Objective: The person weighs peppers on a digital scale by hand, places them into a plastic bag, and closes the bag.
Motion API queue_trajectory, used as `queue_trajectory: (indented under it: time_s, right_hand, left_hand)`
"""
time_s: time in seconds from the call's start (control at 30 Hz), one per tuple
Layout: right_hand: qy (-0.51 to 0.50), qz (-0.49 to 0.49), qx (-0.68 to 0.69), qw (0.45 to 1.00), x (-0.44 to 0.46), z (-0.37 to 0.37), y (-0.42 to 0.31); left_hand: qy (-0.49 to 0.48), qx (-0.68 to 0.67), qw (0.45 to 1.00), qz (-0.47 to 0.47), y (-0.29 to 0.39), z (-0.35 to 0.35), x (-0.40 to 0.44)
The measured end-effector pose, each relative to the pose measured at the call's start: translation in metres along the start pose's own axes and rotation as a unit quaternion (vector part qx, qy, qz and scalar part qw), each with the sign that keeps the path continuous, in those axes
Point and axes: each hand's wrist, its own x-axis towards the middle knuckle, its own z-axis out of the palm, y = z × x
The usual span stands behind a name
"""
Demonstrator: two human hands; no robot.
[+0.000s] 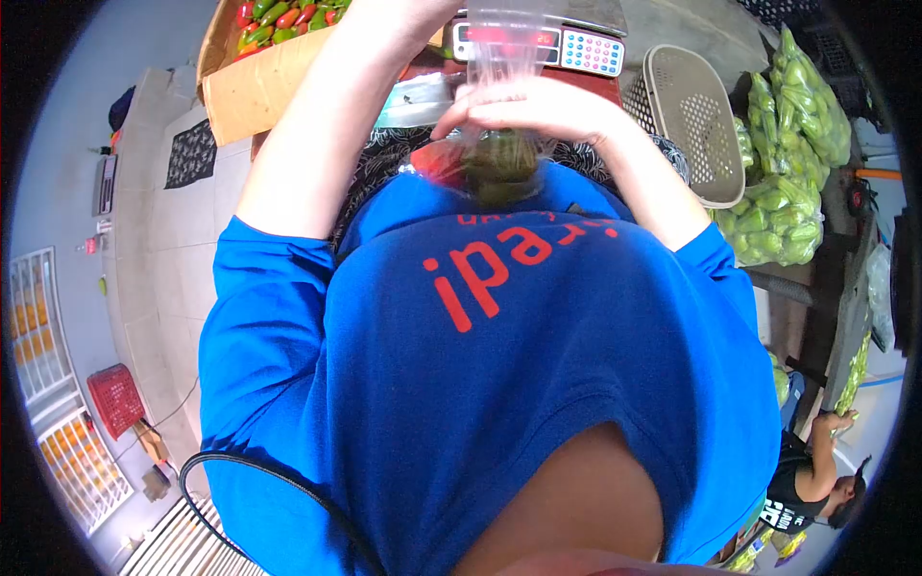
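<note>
A clear plastic bag (pixel 499 171) with green and red produce in it, probably peppers, hangs in front of my blue shirt. Its stretched neck rises toward the top edge of the view. My right hand (pixel 528 108) is curled around the neck, just above the filled part. My left hand (pixel 423 12) reaches past the top edge near the bag's upper end; its fingers are out of frame, so its hold is hidden. Behind the bag neck is a digital scale (pixel 591 53) with a keypad and red display.
A cardboard box (pixel 254 86) of red and green peppers stands at upper left. Right of the scale are a perforated plastic basket (pixel 696 125) and bags of green vegetables (pixel 783 216). Another person (pixel 812 475) is at lower right. A red crate (pixel 117 401) is at far left.
</note>
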Motion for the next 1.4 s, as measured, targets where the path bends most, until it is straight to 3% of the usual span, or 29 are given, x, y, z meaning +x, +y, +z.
queue_trajectory:
  time_s: [0.03, 0.13, 0.17, 0.23, 0.3, 0.37, 0.4, 0.47, 0.53, 0.6, 0.67, 0.77, 0.8, 0.87, 0.93, 1.0, 1.07, 1.17, 1.27, 1.3, 1.37, 1.4]
  right_hand:
    - [0.002, -0.013, 0.004, 1.000, -0.001, -0.007, -0.015]
    - [0.063, -0.075, 0.259, 0.961, 0.003, -0.013, -0.030]
    - [0.041, -0.098, 0.285, 0.953, 0.005, -0.023, -0.035]
    - [0.074, -0.067, 0.261, 0.960, 0.002, -0.031, -0.045]
    - [-0.096, -0.078, 0.292, 0.948, 0.022, -0.044, -0.036]
    - [-0.014, -0.076, 0.157, 0.985, 0.007, -0.029, -0.039]
    - [0.012, -0.045, 0.182, 0.982, 0.006, -0.021, -0.039]
    - [0.019, 0.008, 0.071, 0.997, 0.002, -0.019, -0.025]
    - [0.043, -0.003, 0.055, 0.998, -0.003, -0.015, -0.012]
    - [0.051, 0.015, 0.032, 0.998, -0.006, -0.016, -0.009]
    - [0.045, 0.061, 0.008, 0.997, -0.008, -0.018, -0.006]
    - [0.155, 0.004, 0.113, 0.981, -0.015, -0.022, 0.015]
    - [0.204, -0.018, 0.152, 0.967, -0.017, -0.023, 0.019]
    - [0.235, -0.060, 0.300, 0.923, -0.021, -0.035, 0.024]
    - [0.331, -0.090, 0.368, 0.864, -0.016, -0.033, 0.000]
    - [0.332, -0.096, 0.347, 0.872, -0.017, -0.037, -0.005]
    - [0.365, -0.105, 0.288, 0.879, -0.016, -0.037, -0.007]
    - [0.346, -0.138, 0.315, 0.873, -0.014, -0.033, 0.009]
    - [0.374, -0.153, 0.255, 0.879, -0.005, -0.025, 0.025]
    - [0.337, -0.121, 0.317, 0.878, -0.006, -0.020, 0.016]
    - [0.412, -0.082, 0.223, 0.879, -0.002, -0.018, 0.022]
    - [0.447, -0.062, 0.176, 0.875, -0.001, -0.018, 0.024]
  left_hand:
    - [-0.009, -0.001, 1.000, 0.006, 0.001, 0.001, 0.001]
    - [-0.091, 0.072, 0.993, -0.020, 0.015, 0.004, -0.003]
    - [-0.104, 0.088, 0.990, -0.034, 0.019, 0.007, -0.006]
    - [-0.132, 0.120, 0.982, -0.061, 0.026, 0.011, -0.011]
    - [-0.121, 0.059, 0.989, -0.059, 0.025, 0.002, -0.009]
    - [-0.072, 0.050, 0.996, -0.019, 0.019, -0.002, -0.011]
    - [-0.008, 0.102, 0.995, -0.021, 0.019, -0.002, -0.011]
    - [0.074, 0.222, 0.972, 0.019, 0.017, -0.019, -0.004]
    - [0.047, 0.075, 0.996, 0.034, 0.005, -0.042, -0.001]
    - [0.049, 0.025, 0.998, 0.008, -0.012, -0.057, 0.003]
    - [0.080, 0.075, 0.992, -0.061, -0.030, -0.068, 0.003]
    - [0.168, 0.016, 0.971, -0.168, -0.050, -0.067, -0.010]
    - [0.168, 0.018, 0.949, -0.266, -0.047, -0.060, -0.020]
    - [0.150, -0.099, 0.916, -0.358, -0.143, -0.099, -0.075]
    - [0.111, -0.132, 0.894, -0.413, -0.123, -0.051, -0.110]
    - [0.089, -0.195, 0.858, -0.467, -0.135, -0.039, -0.136]
    - [0.079, -0.265, 0.846, -0.456, -0.139, -0.034, -0.143]
    - [0.058, -0.476, 0.769, -0.423, -0.109, -0.017, -0.134]
    - [-0.008, -0.393, 0.826, -0.405, -0.090, -0.004, -0.137]
    - [0.015, -0.410, 0.833, -0.372, -0.090, -0.002, -0.138]
    - [0.034, -0.177, 0.954, -0.239, -0.087, 0.000, -0.133]
    - [0.044, -0.054, 0.984, -0.164, -0.086, 0.001, -0.130]
